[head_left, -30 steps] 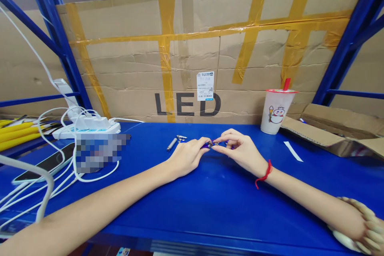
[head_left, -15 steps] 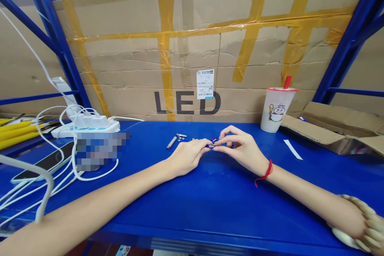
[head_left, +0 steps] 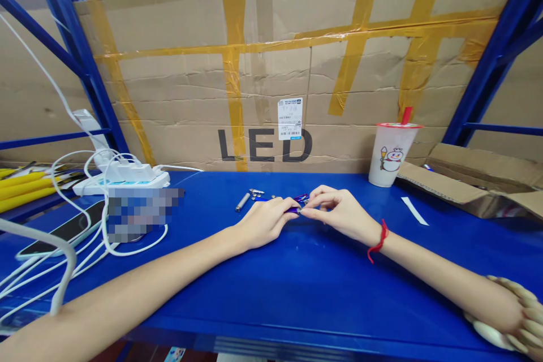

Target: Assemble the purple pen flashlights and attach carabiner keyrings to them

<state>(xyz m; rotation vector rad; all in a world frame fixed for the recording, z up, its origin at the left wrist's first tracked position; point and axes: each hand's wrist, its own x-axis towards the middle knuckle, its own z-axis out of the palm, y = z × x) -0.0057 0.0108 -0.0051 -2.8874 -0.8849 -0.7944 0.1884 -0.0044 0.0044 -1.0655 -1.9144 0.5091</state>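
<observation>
My left hand [head_left: 265, 222] is closed around a slim, shiny blue-purple tube [head_left: 292, 210], whose end pokes out past the thumb and forefinger. At that end my right hand [head_left: 335, 208] has thumb and forefinger pinched together; whatever small piece lies between them is too tiny to name. Just behind the fingertips another blue-purple piece [head_left: 302, 198] with a silvery end lies on the blue tabletop [head_left: 297, 283]. Beyond my left hand rest a silver cylinder [head_left: 243, 202], a small silvery metal part [head_left: 256, 191] and several tiny round metal discs [head_left: 253, 198].
A white cup [head_left: 388, 158] with a red straw stands at the back right, beside an open cardboard box [head_left: 462, 198] and a white paper strip [head_left: 414, 211]. At left are a power strip [head_left: 123, 181], looping white cables and a phone [head_left: 63, 229]. Behind stands a large taped carton [head_left: 186, 107].
My right fingertips have shifted slightly and closed in on the tube's end. More of the blue-purple tube now shows past my left fingers. The loose parts on the table stay put.
</observation>
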